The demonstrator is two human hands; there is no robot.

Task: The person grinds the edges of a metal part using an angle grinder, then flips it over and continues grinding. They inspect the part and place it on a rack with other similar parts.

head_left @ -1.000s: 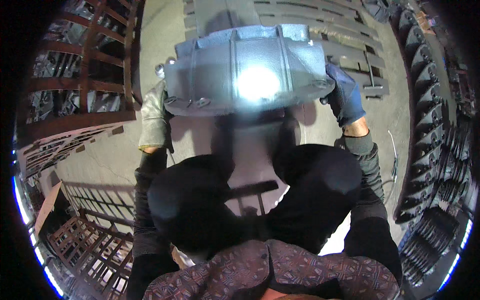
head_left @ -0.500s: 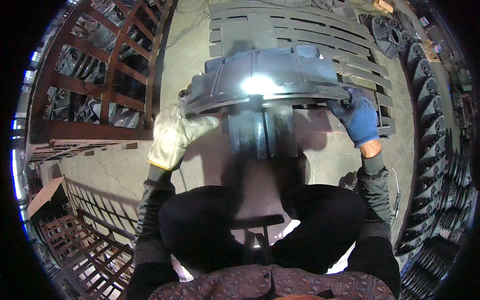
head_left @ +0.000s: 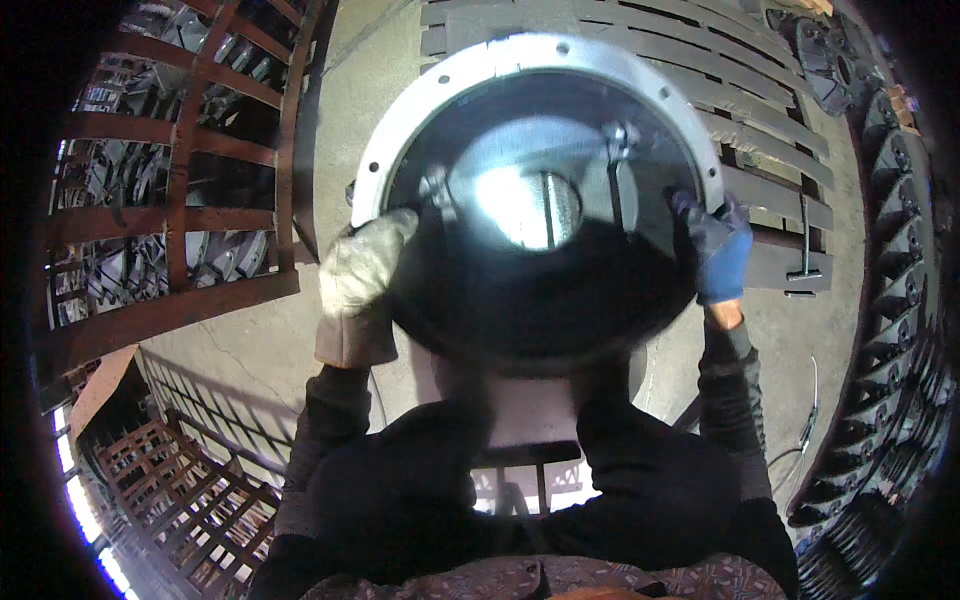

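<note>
A round, dark metal housing [head_left: 540, 300] with a bright flange and bolt holes is held up in front of me. Its open, hollow side is turned up toward me, and a round hole shows through its middle. My left hand [head_left: 362, 275], in a pale work glove, grips the flange at the left. On the right side, my right hand [head_left: 718, 250] wears a blue and dark glove and has its fingers curled over the rim. The underside of the housing is hidden, and its near edge is in shadow.
A brown slatted metal crate [head_left: 180, 150] filled with metal parts stands at left, a lattice crate [head_left: 190, 490] at lower left. Beyond the housing lies a grey slatted pallet [head_left: 760, 120] with a T-shaped metal tool [head_left: 805, 255]. Several dark castings [head_left: 885, 300] line the right.
The housing has tipped from edge-on to showing its hollow face and flange, and sits nearer me. Both hands have stayed on its sides and turned with it.
</note>
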